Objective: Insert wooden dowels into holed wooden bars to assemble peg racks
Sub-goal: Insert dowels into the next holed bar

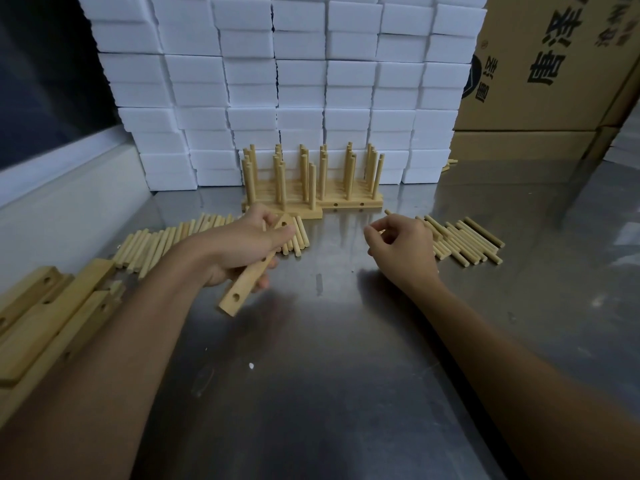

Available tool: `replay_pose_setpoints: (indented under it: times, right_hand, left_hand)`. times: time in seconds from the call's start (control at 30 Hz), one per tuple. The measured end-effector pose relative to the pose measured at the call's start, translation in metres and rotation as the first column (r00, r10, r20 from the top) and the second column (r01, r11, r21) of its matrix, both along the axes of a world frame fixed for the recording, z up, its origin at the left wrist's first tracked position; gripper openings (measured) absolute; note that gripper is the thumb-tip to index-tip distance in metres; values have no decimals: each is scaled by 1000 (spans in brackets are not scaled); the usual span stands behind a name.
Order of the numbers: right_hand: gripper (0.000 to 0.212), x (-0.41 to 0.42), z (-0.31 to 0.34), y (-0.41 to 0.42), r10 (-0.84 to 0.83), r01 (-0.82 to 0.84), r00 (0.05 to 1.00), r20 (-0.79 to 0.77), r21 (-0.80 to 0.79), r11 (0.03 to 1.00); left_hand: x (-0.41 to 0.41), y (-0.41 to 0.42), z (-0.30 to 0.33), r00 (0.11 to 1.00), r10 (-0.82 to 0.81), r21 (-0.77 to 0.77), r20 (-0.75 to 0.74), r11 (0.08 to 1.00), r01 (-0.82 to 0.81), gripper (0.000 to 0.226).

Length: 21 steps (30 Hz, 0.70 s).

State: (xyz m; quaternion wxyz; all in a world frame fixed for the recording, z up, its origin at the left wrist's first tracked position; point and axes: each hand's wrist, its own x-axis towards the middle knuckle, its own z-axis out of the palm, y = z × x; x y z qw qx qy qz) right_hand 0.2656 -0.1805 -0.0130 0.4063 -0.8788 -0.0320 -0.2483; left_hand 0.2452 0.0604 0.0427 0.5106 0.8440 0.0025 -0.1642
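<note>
Bar (247,277) in my left hand (239,251) was the piece at work: a holed wooden bar, gripped around its middle and tilted, its lower end pointing toward the bottom of the frame and showing one round hole, its upper end by my fingers near the picture's centre. My right hand (401,249) was right of centre above the table, fingers curled with thumb and fingertips drawn together; whether they pinched a dowel I could not tell. Just beyond that hand, toward the right, lay a loose row of dowels (464,242) on the metal table (329,358). A longer spread of dowels (166,242) ran from behind my left hand toward the left edge. More bars (52,317) lay stacked flat at the lower left. Finished peg racks (311,181) stood upright at the table's back, centre of the frame, pegs pointing up. Behind them rose a wall of white foam blocks (287,81), and cardboard boxes (540,71) filled the upper right.
</note>
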Motion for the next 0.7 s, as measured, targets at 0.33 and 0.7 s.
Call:
replay_pose_setpoints:
  times: [0.33,0.7]
  right_hand:
    - [17,-1,1,0,-1,1,1000,-9,-2,1000]
    - [16,0,0,1,1,-1,1000,1,-11,1000]
  left_hand:
    - [-4,-39,-9,991,104,-513,-80,848,-130,7]
    - [-9,-58,-40,954,296,-703,53,690,-175,27]
